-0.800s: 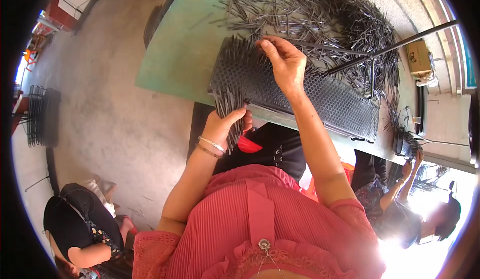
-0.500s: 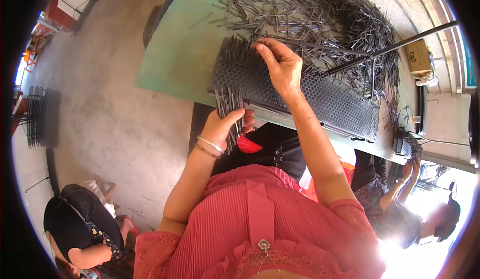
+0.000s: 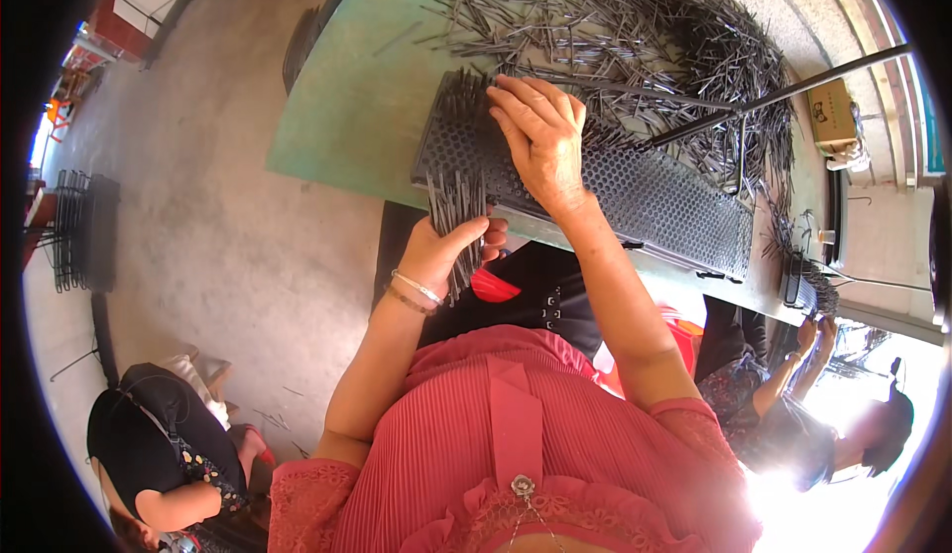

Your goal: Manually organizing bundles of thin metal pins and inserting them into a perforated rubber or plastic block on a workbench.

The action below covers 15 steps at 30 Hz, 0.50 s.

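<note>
My left hand [image 3: 438, 247] is closed around a bundle of thin dark sticks [image 3: 458, 218], held upright just off the near edge of a long black tray pierced with rows of round holes [image 3: 669, 196]. Over the tray's left part is my right hand [image 3: 543, 134], palm down, its fingers bent and drawn together. Its fingertips reach a cluster of similar sticks [image 3: 466, 95] standing in the holes at the tray's far left end. Whatever lies between those fingertips is too small to make out.
A large heap of loose dark sticks [image 3: 635, 32] covers the back of the green table [image 3: 347, 107]. A dark metal bar [image 3: 783, 92] slants above the tray's right part. At the right a co-worker [image 3: 773, 404] handles a smaller tray; another person [image 3: 164, 444] sits at lower left.
My right hand has turned more palm down and shifted slightly left over the tray. My left hand and its bundle have stayed nearly still.
</note>
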Each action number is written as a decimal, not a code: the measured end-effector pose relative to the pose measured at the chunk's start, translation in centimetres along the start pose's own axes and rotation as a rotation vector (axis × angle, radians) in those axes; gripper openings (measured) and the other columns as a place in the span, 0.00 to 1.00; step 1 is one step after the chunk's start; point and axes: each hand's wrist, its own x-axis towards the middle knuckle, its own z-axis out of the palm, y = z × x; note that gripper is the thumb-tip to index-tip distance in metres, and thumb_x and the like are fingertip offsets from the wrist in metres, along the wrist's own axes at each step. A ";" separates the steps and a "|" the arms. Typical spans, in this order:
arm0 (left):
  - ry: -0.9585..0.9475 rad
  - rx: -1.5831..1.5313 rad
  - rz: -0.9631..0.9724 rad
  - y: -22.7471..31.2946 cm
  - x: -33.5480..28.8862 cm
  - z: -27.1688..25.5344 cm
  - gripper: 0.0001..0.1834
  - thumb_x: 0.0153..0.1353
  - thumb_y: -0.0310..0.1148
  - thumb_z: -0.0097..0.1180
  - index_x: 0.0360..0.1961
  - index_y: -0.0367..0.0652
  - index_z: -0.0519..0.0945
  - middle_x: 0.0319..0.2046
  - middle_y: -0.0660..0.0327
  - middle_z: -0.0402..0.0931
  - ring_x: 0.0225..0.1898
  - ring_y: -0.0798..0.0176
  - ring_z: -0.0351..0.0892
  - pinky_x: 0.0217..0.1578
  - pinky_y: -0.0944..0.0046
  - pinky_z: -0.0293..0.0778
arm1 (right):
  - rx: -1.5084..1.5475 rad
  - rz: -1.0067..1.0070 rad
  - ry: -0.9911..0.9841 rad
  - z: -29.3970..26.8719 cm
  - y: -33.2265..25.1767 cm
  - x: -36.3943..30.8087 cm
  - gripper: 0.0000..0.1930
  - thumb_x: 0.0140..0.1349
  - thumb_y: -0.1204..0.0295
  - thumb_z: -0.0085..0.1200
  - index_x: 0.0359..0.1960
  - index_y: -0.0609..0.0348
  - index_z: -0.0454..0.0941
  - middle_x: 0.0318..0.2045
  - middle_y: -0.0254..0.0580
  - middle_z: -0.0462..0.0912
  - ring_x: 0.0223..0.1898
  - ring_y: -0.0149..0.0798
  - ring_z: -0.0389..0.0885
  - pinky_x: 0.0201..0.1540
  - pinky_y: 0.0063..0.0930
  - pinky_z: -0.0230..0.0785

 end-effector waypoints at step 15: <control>-0.005 -0.045 0.001 0.0 0.3 -0.1 0.13 0.59 0.28 0.55 0.44 0.32 0.75 0.37 0.52 0.80 0.35 0.61 0.81 0.35 0.62 0.79 | -0.045 0.060 -0.081 0.2 -0.2 -0.5 0.11 0.56 0.71 0.55 0.42 0.53 0.80 0.44 0.32 0.80 0.57 0.44 0.67 0.55 0.45 0.52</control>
